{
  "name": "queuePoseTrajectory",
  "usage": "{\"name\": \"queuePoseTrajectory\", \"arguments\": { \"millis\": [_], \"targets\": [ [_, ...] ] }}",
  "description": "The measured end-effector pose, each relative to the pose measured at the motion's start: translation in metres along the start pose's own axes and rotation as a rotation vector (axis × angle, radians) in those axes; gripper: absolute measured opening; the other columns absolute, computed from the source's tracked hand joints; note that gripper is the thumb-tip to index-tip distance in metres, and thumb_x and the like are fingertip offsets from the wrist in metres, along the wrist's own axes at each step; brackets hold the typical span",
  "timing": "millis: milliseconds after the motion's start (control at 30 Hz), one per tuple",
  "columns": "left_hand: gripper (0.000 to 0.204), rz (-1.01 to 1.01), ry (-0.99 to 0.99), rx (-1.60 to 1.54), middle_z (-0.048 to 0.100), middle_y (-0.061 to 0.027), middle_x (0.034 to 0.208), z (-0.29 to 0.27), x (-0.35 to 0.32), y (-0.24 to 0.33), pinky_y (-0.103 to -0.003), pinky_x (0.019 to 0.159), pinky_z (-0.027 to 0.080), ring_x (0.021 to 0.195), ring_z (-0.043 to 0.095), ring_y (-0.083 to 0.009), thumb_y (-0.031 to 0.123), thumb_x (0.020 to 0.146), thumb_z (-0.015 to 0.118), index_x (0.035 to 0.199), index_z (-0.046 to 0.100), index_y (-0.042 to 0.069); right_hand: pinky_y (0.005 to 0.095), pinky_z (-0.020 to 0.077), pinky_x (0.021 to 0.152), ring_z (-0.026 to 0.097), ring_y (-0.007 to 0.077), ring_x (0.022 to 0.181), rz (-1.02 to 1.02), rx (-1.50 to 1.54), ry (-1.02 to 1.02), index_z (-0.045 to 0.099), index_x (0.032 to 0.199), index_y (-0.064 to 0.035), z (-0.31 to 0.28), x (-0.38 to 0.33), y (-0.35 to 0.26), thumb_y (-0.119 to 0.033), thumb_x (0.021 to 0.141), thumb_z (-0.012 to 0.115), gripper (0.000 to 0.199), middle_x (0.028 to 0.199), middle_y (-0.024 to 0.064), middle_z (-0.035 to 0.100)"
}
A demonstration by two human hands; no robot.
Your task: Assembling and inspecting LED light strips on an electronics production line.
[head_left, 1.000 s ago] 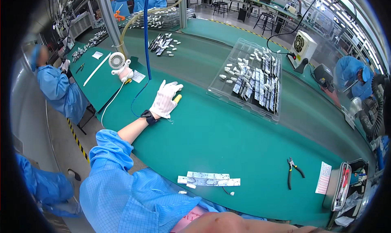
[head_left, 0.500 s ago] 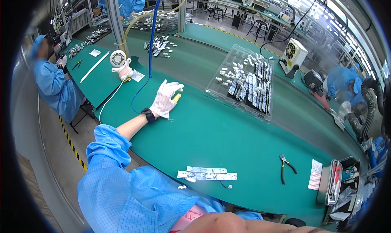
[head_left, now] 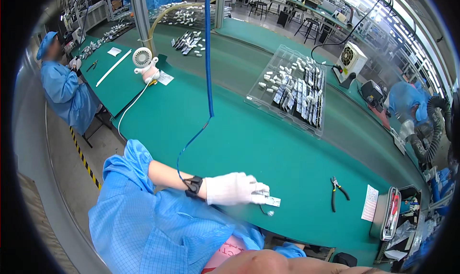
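White glove on left hand [head_left: 232, 188], fingers [head_left: 259, 188] slightly curled, close together over strip board [head_left: 274, 202]; can't tell if gripped. Board end pokes out just right of them, white connector [head_left: 270, 213] just below, cutters [head_left: 335, 183] farther right on green table [head_left: 297, 178].

The bare left forearm [head_left: 168, 174] extends from a bunched light-blue cloth sleeve [head_left: 128, 166]; past a black wristband [head_left: 193, 186], the white-gloved left hand [head_left: 232, 189] points rightward, its fingers [head_left: 258, 188] bent.

It's a factory workshop — green workbench [head_left: 287, 164], blue-smocked co-worker [head_left: 64, 92], tray [head_left: 260, 100] of circuit boards [head_left: 303, 99].
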State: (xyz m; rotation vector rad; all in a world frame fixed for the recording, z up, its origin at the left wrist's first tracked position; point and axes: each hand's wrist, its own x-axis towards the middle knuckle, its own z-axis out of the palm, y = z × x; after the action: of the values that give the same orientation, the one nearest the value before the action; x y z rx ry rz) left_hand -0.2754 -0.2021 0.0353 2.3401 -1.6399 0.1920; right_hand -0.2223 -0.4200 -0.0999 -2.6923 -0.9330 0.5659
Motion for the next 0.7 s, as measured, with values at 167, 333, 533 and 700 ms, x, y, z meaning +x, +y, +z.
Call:
{"name": "queuePoseTrajectory", "arguments": {
  "millis": [167, 333, 533, 700],
  "targets": [
    [0.057, 0.040, -0.005, -0.174, 0.053, -0.0123, 0.125, -0.008, 0.010, -0.041, -0.040, 0.076, 0.050, 0.094, 0.059, -0.0295, 0.001, 0.072, 0.058, 0.126, 0.051, 0.016, 0.0364, 0.0489, 0.070, 0.061, 0.0262, 0.083, 0.081, 0.036, -0.072, 0.056, 0.112, -0.0056, 0.023, -0.039, -0.015, -0.022, 0.094, 0.046, 0.026, 0.095, 0.0115, 0.063],
    [0.060, 0.028, -0.040, -0.058, 0.053, -0.0108, 0.127, -0.013, 0.034, -0.070, -0.041, 0.081, 0.049, 0.094, 0.058, -0.0309, 0.003, 0.069, 0.063, 0.126, 0.052, 0.017, 0.0360, 0.0491, 0.069, 0.061, 0.0259, 0.081, 0.246, 0.090, -0.132, 0.056, 0.111, -0.0055, 0.034, -0.097, -0.034, -0.022, 0.094, 0.046, 0.026, 0.093, 0.0112, 0.063],
    [0.059, -0.187, 0.111, -0.618, 0.042, -0.0143, 0.137, -0.021, 0.032, -0.091, -0.040, 0.098, 0.041, 0.120, 0.046, -0.0339, 0.021, 0.077, 0.069, 0.132, 0.049, 0.013, 0.0355, 0.0493, 0.067, 0.061, 0.0255, 0.079, 0.350, 0.126, -0.240, 0.056, 0.110, -0.0054, 0.034, -0.137, -0.065, -0.022, 0.095, 0.045, 0.025, 0.091, 0.0107, 0.063],
    [0.036, -0.392, -0.159, -0.262, 0.055, -0.0119, 0.124, -0.017, -0.001, -0.104, -0.039, 0.086, 0.048, 0.105, 0.056, -0.0304, 0.022, 0.073, 0.075, 0.103, 0.062, 0.006, 0.0433, 0.0484, 0.074, 0.063, 0.0331, 0.082, 0.200, 0.239, -0.215, 0.053, 0.122, -0.0075, -0.013, -0.178, -0.122, -0.018, 0.090, 0.052, 0.034, 0.094, 0.0166, 0.064]
  ]
}}
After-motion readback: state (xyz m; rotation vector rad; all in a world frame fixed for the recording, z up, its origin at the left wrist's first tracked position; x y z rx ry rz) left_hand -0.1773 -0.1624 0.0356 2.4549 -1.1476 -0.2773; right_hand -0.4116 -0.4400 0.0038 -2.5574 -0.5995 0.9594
